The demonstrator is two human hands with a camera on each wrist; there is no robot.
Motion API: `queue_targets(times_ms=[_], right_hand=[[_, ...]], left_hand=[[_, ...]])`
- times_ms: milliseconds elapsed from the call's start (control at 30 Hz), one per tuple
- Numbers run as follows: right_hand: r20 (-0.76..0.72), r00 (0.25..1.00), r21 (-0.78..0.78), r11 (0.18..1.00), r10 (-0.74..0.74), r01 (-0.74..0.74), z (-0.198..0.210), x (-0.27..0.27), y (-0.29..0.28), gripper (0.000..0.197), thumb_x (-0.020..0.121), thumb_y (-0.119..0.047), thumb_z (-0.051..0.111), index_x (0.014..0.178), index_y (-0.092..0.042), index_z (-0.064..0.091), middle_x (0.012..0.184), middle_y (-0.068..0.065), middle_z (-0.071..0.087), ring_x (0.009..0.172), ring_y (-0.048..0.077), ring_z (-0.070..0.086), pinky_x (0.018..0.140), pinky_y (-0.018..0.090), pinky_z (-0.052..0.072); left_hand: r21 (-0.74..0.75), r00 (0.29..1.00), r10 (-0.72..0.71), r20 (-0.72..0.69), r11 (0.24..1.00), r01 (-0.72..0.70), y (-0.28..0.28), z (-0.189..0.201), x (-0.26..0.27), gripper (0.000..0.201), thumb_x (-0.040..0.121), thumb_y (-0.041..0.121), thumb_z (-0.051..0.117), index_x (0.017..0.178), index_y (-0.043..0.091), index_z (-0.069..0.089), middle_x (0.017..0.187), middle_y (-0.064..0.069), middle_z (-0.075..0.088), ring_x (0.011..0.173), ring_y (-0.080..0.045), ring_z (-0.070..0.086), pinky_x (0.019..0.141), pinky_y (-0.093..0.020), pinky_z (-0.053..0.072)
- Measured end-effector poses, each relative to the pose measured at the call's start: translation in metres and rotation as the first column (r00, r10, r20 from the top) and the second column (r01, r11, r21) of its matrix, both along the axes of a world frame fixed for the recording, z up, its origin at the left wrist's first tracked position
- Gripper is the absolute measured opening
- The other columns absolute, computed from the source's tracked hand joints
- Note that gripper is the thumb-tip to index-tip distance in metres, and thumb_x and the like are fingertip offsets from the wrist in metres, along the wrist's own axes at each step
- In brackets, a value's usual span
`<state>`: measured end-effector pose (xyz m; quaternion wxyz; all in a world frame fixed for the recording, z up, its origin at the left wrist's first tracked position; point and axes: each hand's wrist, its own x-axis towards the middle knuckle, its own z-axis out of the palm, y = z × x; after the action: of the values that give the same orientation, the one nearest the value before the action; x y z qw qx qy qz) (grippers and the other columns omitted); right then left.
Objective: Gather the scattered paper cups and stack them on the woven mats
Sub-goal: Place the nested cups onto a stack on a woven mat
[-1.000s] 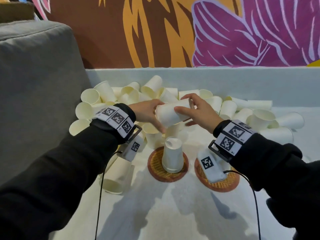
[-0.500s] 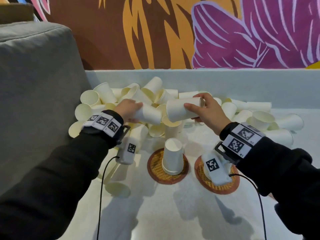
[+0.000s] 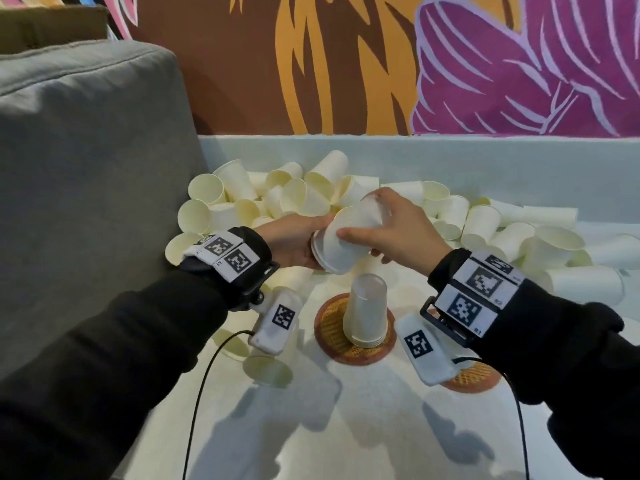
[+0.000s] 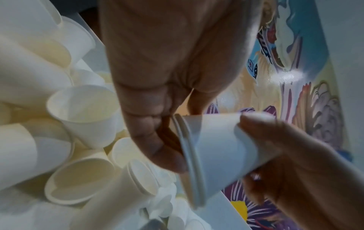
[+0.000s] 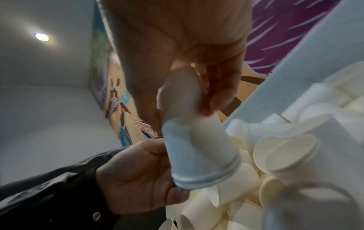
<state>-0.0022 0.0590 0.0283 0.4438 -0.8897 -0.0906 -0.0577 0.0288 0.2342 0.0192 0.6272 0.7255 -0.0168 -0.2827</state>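
Note:
Two or more white paper cups, nested together point(image 3: 349, 237), hang tilted above the left woven mat point(image 3: 329, 329). My left hand point(image 3: 301, 240) grips them at the rim end point(image 4: 189, 155), and my right hand point(image 3: 391, 220) curls round the closed end point(image 5: 185, 99). On that mat stands an upside-down stack of cups point(image 3: 367, 311). The right woven mat point(image 3: 476, 377) is mostly hidden by my right wrist camera. Several loose cups point(image 3: 311, 199) lie heaped behind the hands.
A grey sofa cushion point(image 3: 86, 168) walls in the left side. More cups point(image 3: 540, 244) spread to the right, and a few lie on their sides at front left point(image 3: 268, 370). A pale ledge point(image 3: 450, 157) closes the back, under a painted wall.
My left hand came in from the left pile with a cup and met the right hand's cup. The two cups, apart half a second ago, are now nested and held by both hands.

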Motion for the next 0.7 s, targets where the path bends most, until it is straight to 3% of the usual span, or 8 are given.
queue_targets(times_ms=[100, 200, 300, 400, 467, 533, 633, 700], right_hand=[[0.164, 0.984, -0.11, 0.989, -0.075, 0.094, 0.01, -0.006, 0.002, 0.072, 0.064, -0.054, 0.075, 0.122, -0.021, 0.05, 0.121, 0.003, 0.057, 0.11, 0.021, 0.054, 0.091, 0.041, 0.048], [0.117, 0.992, -0.249, 0.965, -0.056, 0.084, 0.009, -0.011, -0.001, 0.076, 0.064, -0.056, 0.072, 0.126, -0.021, 0.047, 0.123, 0.003, 0.057, 0.111, 0.023, 0.054, 0.089, 0.038, 0.048], [-0.147, 0.989, -0.457, 0.886, 0.018, -0.084, -0.023, -0.009, -0.006, 0.077, 0.073, -0.053, 0.069, 0.135, -0.019, 0.037, 0.127, 0.007, 0.055, 0.111, 0.026, 0.054, 0.088, 0.037, 0.047], [-0.393, 0.918, -0.467, 0.851, 0.045, -0.241, -0.061, -0.013, -0.002, 0.076, 0.079, -0.042, 0.068, 0.138, -0.022, 0.025, 0.126, 0.013, 0.053, 0.11, 0.029, 0.054, 0.087, 0.036, 0.046], [-0.365, 0.931, -0.441, 0.877, 0.015, -0.188, -0.073, -0.015, 0.003, 0.074, 0.081, -0.041, 0.067, 0.137, -0.022, 0.023, 0.126, 0.016, 0.048, 0.111, 0.035, 0.053, 0.086, 0.037, 0.044], [-0.357, 0.934, -0.441, 0.883, -0.009, -0.16, -0.075, -0.012, 0.008, 0.073, 0.084, -0.042, 0.064, 0.139, -0.02, 0.021, 0.129, 0.019, 0.044, 0.114, 0.037, 0.051, 0.09, 0.039, 0.043], [-0.379, 0.925, -0.46, 0.872, -0.022, -0.167, -0.073, -0.006, 0.01, 0.076, 0.085, -0.045, 0.062, 0.141, -0.017, 0.019, 0.133, 0.021, 0.044, 0.116, 0.038, 0.052, 0.093, 0.042, 0.045], [-0.385, 0.923, -0.497, 0.848, -0.024, -0.186, -0.07, -0.004, 0.01, 0.08, 0.084, -0.047, 0.062, 0.143, -0.016, 0.018, 0.136, 0.021, 0.042, 0.119, 0.037, 0.05, 0.097, 0.043, 0.044]], left_hand=[[0.064, 1.0, 0.017, 0.025, 0.998, -0.018, -0.016, -0.002, -0.007, 0.042, 0.101, 0.03, 0.039, 0.125, -0.003, 0.051, 0.098, -0.017, 0.058, 0.073, -0.021, 0.058, 0.064, -0.024, 0.053], [0.343, 0.991, -0.087, 0.098, 0.938, 0.048, -0.025, -0.007, -0.011, 0.038, 0.101, 0.022, 0.039, 0.122, -0.006, 0.055, 0.089, -0.012, 0.062, 0.067, -0.017, 0.059, 0.058, -0.02, 0.049], [0.68, 0.929, -0.339, 0.15, 0.717, 0.152, -0.017, -0.01, -0.012, 0.036, 0.095, 0.024, 0.053, 0.127, 0.008, 0.055, 0.108, -0.005, 0.063, 0.087, -0.015, 0.06, 0.067, -0.021, 0.05], [0.841, 0.843, -0.537, -0.03, 0.443, 0.312, 0.001, -0.013, -0.017, 0.064, 0.078, 0.026, 0.076, 0.135, 0.027, 0.047, 0.134, 0.002, 0.05, 0.113, -0.016, 0.052, 0.087, -0.025, 0.044], [0.883, 0.792, -0.589, -0.161, 0.274, 0.382, 0.012, -0.018, -0.023, 0.08, 0.068, 0.023, 0.083, 0.136, 0.037, 0.043, 0.142, 0.008, 0.041, 0.129, -0.018, 0.04, 0.098, -0.029, 0.037], [0.899, 0.748, -0.617, -0.243, 0.146, 0.413, 0.021, -0.027, -0.029, 0.089, 0.062, 0.022, 0.087, 0.135, 0.042, 0.041, 0.147, 0.009, 0.035, 0.134, -0.02, 0.035, 0.107, -0.036, 0.035], [0.9, 0.672, -0.638, -0.375, -0.076, 0.43, 0.023, -0.039, -0.038, 0.094, 0.061, 0.032, 0.086, 0.139, 0.04, 0.035, 0.146, 0.007, 0.036, 0.128, -0.022, 0.039, 0.103, -0.035, 0.037], [0.897, 0.669, -0.631, -0.393, -0.102, 0.43, 0.023, -0.04, -0.041, 0.092, 0.065, 0.038, 0.083, 0.142, 0.038, 0.032, 0.142, 0.004, 0.04, 0.121, -0.021, 0.042, 0.1, -0.033, 0.036]])
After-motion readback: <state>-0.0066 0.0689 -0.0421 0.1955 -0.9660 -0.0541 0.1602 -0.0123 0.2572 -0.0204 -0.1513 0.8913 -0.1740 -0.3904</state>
